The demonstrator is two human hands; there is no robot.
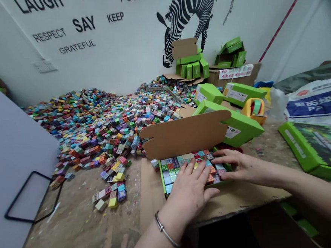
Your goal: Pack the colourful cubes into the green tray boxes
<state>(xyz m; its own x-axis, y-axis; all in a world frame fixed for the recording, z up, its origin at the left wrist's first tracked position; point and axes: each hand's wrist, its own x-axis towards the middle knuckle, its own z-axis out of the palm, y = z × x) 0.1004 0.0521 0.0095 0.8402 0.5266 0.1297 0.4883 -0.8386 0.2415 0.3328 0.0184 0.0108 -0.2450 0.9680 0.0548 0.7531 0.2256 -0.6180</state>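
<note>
In front of me an open green cardboard box (163, 179) holds rows of small patterned cubes (172, 172); its brown lid (186, 135) stands up at the back. My left hand (189, 184) lies palm down over the cubes, fingers stretched out and touching their tops. At the box's right end is my right hand (238, 165), its fingers apart and curved over the cubes and the edge there. Part of the cubes is hidden beneath both hands. One loose cube (155, 164) sits just outside the box's back left corner.
A large heap of loose cubes (97, 125) covers the table's back and left. Green boxes (233, 123) stand behind, near a yellow tape dispenser (254, 109). A closed green box (314, 149) lies at right. A pale panel (15, 161) borders the left side.
</note>
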